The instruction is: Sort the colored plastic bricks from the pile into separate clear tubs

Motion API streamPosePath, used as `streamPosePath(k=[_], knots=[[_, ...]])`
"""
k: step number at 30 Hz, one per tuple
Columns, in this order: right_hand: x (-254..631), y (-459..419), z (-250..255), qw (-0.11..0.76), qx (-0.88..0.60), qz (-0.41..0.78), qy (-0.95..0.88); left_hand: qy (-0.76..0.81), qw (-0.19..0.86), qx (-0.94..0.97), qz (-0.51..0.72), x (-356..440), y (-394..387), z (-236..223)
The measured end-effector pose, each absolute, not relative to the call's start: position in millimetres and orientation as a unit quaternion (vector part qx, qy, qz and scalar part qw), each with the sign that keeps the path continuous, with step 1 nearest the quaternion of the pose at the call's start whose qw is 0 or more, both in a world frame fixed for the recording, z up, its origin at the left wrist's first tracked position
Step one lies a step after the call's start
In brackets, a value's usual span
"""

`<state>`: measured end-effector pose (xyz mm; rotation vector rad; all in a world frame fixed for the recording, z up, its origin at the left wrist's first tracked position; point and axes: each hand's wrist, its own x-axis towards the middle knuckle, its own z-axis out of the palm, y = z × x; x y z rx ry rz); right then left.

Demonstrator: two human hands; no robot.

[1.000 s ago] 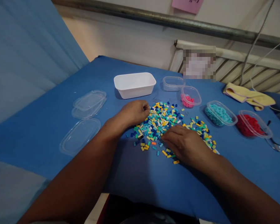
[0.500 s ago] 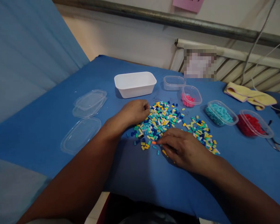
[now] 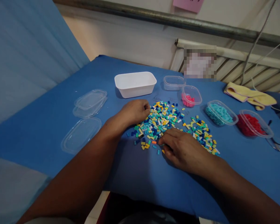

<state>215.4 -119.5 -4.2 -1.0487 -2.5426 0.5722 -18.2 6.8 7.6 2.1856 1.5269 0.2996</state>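
Observation:
A loose pile of small toy building bricks (image 3: 162,116) in blue, teal, yellow, white and green is spread on the blue-covered table. My left hand (image 3: 136,111) rests at the pile's left edge, fingers curled closed; whatever they hold is hidden. On the near side of the pile, my right hand (image 3: 180,146) reaches down among the bricks with bent fingers drawn together. Its fingertips are partly hidden, and I cannot make out a brick in them. An orange brick (image 3: 154,142) lies just left of those fingertips. More bricks (image 3: 204,133) lie beyond the right hand.
Behind the pile stand a white tub (image 3: 135,85) and a clear container (image 3: 174,83). Rightward are containers of pink bricks (image 3: 188,100), turquoise bricks (image 3: 219,113) and red bricks (image 3: 250,124), eyeglasses (image 3: 278,144) and a yellow cloth (image 3: 249,95). Clear lids (image 3: 81,135) lie left.
My right hand has shifted slightly left and nearer the orange brick, covering some yellow bricks at the near edge. Its fingers have curled in more. My left hand stays in place.

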Motion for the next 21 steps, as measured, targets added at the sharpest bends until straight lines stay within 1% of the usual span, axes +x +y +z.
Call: streamPosePath(k=[12,18,21], knots=[[218.3,-119.8,-4.3,0.173,-0.351,0.207,-0.897,0.552,0.227,0.794,0.115,-19.4,7.0,5.7],[220.1,-120.9,-5.6,0.156,-0.346,0.205,-0.902,0.548,0.233,0.795,0.118,-21.1,8.5,2.6],[216.5,-119.6,-4.9,0.196,-0.358,0.200,-0.891,0.546,0.231,0.797,0.121,-21.5,8.7,1.8]])
